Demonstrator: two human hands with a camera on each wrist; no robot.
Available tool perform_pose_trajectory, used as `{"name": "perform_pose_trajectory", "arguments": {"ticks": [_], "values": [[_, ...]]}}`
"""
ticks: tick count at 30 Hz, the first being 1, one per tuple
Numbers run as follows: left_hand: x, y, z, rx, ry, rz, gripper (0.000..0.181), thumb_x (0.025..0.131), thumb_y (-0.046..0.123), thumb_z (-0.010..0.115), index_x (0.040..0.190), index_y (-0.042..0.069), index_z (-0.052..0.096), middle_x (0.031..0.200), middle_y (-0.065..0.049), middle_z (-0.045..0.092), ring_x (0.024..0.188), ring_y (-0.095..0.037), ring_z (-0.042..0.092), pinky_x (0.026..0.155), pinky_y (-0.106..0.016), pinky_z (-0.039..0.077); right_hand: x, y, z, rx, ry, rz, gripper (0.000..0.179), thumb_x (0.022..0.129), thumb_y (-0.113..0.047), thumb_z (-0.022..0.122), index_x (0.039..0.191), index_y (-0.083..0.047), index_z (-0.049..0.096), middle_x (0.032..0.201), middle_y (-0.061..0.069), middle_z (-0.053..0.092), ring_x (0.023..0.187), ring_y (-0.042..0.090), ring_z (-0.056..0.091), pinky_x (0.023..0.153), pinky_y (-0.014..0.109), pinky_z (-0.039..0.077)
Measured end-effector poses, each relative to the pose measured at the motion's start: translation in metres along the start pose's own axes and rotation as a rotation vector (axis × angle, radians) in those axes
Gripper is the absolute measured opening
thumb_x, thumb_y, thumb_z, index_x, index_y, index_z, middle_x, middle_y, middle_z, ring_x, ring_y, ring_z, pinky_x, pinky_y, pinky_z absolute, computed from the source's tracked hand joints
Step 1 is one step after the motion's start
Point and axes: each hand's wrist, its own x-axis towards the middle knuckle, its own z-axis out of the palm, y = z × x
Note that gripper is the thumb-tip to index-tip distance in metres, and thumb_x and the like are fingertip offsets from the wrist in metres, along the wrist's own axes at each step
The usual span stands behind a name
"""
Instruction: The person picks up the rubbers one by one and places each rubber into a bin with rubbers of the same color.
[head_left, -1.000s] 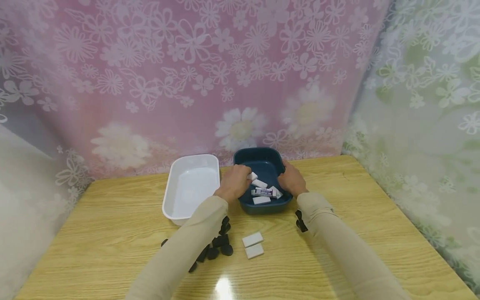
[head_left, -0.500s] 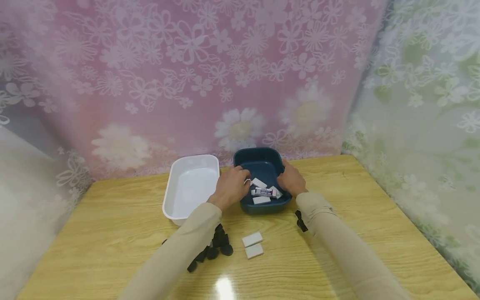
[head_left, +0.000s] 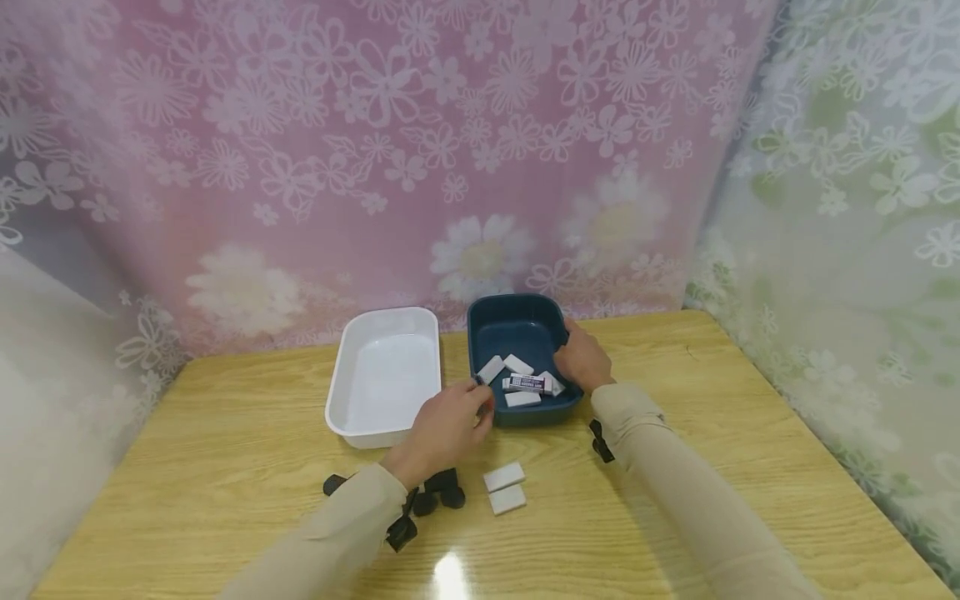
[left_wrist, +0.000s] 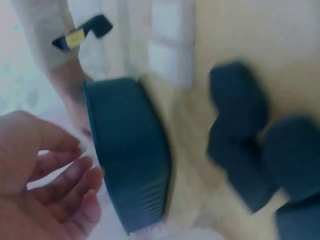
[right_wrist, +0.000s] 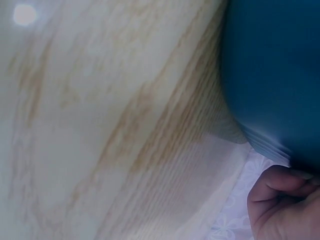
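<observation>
Right grip (head_left: pixel 585 360) is holding the blue tub (head_left: pixel 516 310), likely steadying it, while empty left grip (head_left: pixel 444 423) is hovering nearby, loosely curled.

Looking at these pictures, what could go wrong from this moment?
In the head view, the left sleeve passes over the black pieces, so it might brush and scatter them. The right hand grips the blue bin by its rim; a sudden pull might tilt the bin and make the small white blocks inside slide. The left hand is near the white bin, so a careless move might bump it.
</observation>
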Motion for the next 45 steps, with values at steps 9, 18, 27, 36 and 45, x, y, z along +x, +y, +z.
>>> {"name": "perform_pose_trajectory", "arguments": {"ticks": [9, 18, 27, 36, 45], "values": [[-0.026, 0.012, 0.019, 0.008, -0.219, -0.041, 0.016, 0.088, 0.026, 0.065, 0.096, 0.014, 0.069, 0.090, 0.003, 0.062, 0.078, -0.012, 0.059, 0.063, -0.028, 0.049, 0.002, 0.000, 0.000, -0.033, 0.005, -0.013, 0.065, 0.090, -0.007, 0.040, 0.152, -0.008, 0.021, 0.141, 0.022, 0.044, 0.111, 0.041, 0.054, 0.077, 0.052, 0.048], [-0.030, 0.013, 0.030, 0.016, -0.296, 0.015, 0.019, 0.087, 0.031, 0.068, 0.096, 0.014, 0.072, 0.087, 0.006, 0.060, 0.079, -0.010, 0.057, 0.067, -0.027, 0.048, 0.001, 0.002, 0.002, -0.037, 0.006, 0.001, 0.064, 0.091, -0.007, 0.039, 0.152, -0.008, 0.020, 0.142, 0.022, 0.042, 0.110, 0.041, 0.054, 0.075, 0.051, 0.048], [-0.034, 0.013, 0.033, -0.001, -0.354, 0.024, 0.018, 0.086, 0.030, 0.070, 0.094, 0.014, 0.074, 0.081, 0.006, 0.058, 0.072, -0.006, 0.053, 0.064, -0.024, 0.046, -0.001, 0.003, 0.003, -0.037, 0.007, -0.022, 0.066, 0.089, -0.006, 0.042, 0.152, -0.008, 0.022, 0.138, 0.023, 0.046, 0.108, 0.041, 0.056, 0.074, 0.052, 0.049], [-0.031, 0.011, 0.033, 0.043, -0.320, 0.103, 0.011, 0.086, 0.025, 0.072, 0.087, 0.014, 0.072, 0.076, 0.006, 0.055, 0.070, -0.007, 0.051, 0.060, -0.022, 0.043, -0.001, 0.002, 0.000, -0.037, 0.023, -0.020, 0.064, 0.090, -0.007, 0.041, 0.152, -0.008, 0.022, 0.139, 0.023, 0.045, 0.112, 0.042, 0.054, 0.079, 0.055, 0.047], [-0.028, 0.019, 0.033, 0.105, -0.364, 0.149, 0.007, 0.085, 0.019, 0.072, 0.085, 0.012, 0.069, 0.076, 0.004, 0.053, 0.069, -0.008, 0.051, 0.063, -0.024, 0.044, -0.003, 0.002, 0.003, -0.032, 0.020, -0.017, 0.064, 0.091, -0.007, 0.043, 0.151, -0.008, 0.023, 0.139, 0.023, 0.045, 0.115, 0.042, 0.051, 0.081, 0.056, 0.046]]}}
